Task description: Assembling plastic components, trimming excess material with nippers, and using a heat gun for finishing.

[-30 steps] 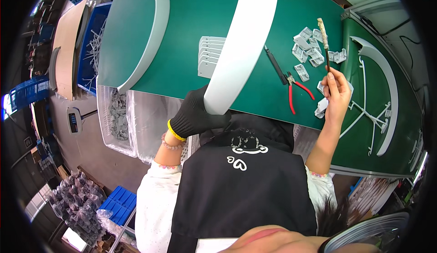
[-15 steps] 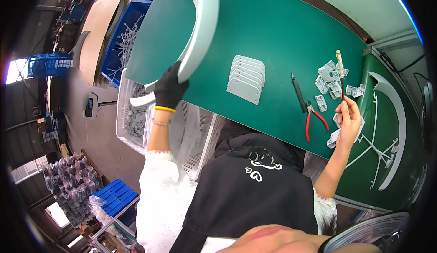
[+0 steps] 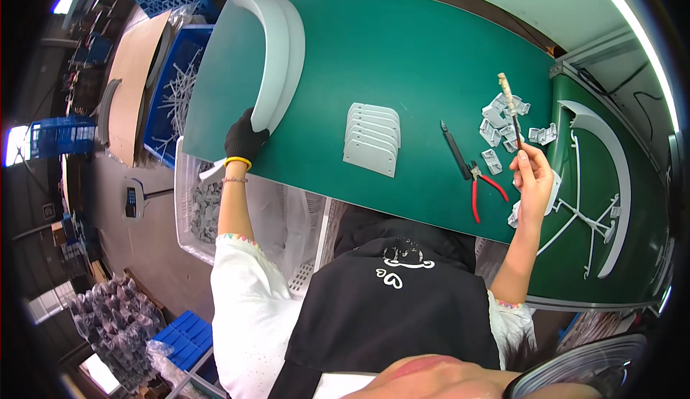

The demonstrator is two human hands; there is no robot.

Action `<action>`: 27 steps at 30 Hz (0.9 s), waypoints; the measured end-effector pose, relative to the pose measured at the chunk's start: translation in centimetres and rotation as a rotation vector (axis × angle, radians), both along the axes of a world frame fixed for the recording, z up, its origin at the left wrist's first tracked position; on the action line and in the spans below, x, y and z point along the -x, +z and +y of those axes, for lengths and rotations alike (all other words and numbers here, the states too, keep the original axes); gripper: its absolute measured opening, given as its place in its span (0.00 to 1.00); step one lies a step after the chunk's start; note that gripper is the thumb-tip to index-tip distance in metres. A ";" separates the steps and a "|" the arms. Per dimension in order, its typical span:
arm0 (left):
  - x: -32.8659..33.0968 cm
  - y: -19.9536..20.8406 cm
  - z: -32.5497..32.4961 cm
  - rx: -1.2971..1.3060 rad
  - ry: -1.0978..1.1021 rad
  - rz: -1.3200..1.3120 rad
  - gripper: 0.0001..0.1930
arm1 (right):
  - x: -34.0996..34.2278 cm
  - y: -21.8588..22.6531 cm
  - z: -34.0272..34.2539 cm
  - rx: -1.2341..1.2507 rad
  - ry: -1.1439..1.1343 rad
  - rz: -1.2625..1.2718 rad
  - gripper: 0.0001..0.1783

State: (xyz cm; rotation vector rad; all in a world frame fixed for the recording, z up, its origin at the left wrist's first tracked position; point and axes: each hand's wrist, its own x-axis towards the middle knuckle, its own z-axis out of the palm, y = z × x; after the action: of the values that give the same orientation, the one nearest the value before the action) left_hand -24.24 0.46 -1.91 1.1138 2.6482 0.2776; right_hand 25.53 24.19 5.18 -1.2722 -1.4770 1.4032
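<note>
My left hand [image 3: 246, 140], in a black glove, closes around the lower end of a curved light-grey plastic piece [image 3: 289, 58] at the left of the green table. It looks like two such arcs lie close side by side there; I cannot tell whether the fingers hold both. My bare right hand [image 3: 533, 183] pinches a thin dark stick with a crusted cream-coloured end [image 3: 509, 99], pointing up over several small grey plastic clips [image 3: 494, 117]. Between my hands lies an overlapping row of flat grey plates [image 3: 371, 140]. Nearer the right hand are red-handled cutters [image 3: 476, 183] and a black slim tool [image 3: 454, 151].
On a second green surface at the right lie a curved grey piece [image 3: 614, 155] and a branched grey frame [image 3: 578, 214]. A white crate [image 3: 188, 235] with small grey parts stands below the table's left edge. Beyond it is a blue bin [image 3: 156, 122] of thin grey parts.
The curved piece in my left hand has come down and left, now lying against the tabletop beside the other arc. My right hand still holds the stick upright. The whole view has shifted slightly.
</note>
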 end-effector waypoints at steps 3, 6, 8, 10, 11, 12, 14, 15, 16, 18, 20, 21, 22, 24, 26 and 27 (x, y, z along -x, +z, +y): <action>0.7 -1.8 0.0 -0.070 -0.038 0.010 0.29 | 0.3 0.4 -0.4 0.037 -0.015 -0.040 0.12; 0.9 -1.8 -0.3 -0.105 -0.037 -0.025 0.29 | 1.1 -1.0 -0.3 -0.062 0.029 0.051 0.11; 1.3 -2.3 -1.0 -0.152 -0.051 -0.073 0.31 | 1.3 -1.4 -0.1 -0.062 0.022 -0.005 0.11; 1.8 -2.1 -1.0 -0.104 -0.091 -0.084 0.32 | 0.6 -1.7 0.2 -0.076 -0.007 0.038 0.11; 1.6 -1.7 -0.9 -0.109 -0.096 -0.074 0.31 | -0.2 -0.5 0.4 -0.021 -0.062 -0.037 0.11; 1.8 -1.8 -0.8 -0.117 -0.124 -0.084 0.31 | -1.7 -0.8 0.7 -0.085 -0.122 -0.060 0.11; 2.0 -2.2 -0.5 -0.130 -0.143 -0.115 0.31 | -5.2 0.0 1.4 -0.126 -0.255 -0.175 0.11; 2.0 -2.1 -0.4 -0.133 -0.138 -0.132 0.31 | -7.6 0.0 1.7 -0.216 -0.308 -0.211 0.11; 2.0 -2.1 -0.3 -0.132 -0.127 -0.111 0.31 | -10.1 0.1 2.0 -0.210 -0.412 -0.289 0.11; 1.6 -2.1 -0.1 -0.132 -0.139 -0.108 0.31 | -15.5 -0.1 2.3 -0.320 -0.587 -0.335 0.11; 1.4 -1.8 -0.4 -0.122 -0.129 -0.085 0.31 | -19.8 1.5 2.0 -0.370 -0.694 -0.504 0.12; 1.4 -1.8 -0.4 -0.126 -0.140 -0.088 0.31 | -23.0 1.6 2.1 -0.356 -0.754 -0.517 0.12; 1.6 -1.9 -0.3 -0.115 -0.128 -0.087 0.31 | -25.8 1.4 2.5 -0.384 -0.857 -0.394 0.12; 1.6 -1.9 -0.1 -0.106 -0.123 -0.085 0.31 | -32.2 0.6 3.3 -0.390 -0.979 -0.381 0.11; 1.4 -1.9 0.2 -0.109 -0.126 -0.079 0.31 | -38.1 -0.2 4.1 -0.359 -1.086 -0.550 0.13; 1.3 -1.7 0.4 -0.109 -0.127 -0.075 0.31 | -40.9 -0.7 4.4 -0.336 -1.139 -0.686 0.13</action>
State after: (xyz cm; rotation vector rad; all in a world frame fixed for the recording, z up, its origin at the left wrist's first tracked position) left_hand -25.55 0.89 -3.65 1.2727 2.5110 0.4346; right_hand 66.48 28.64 4.47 -1.9683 -0.9421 -0.0345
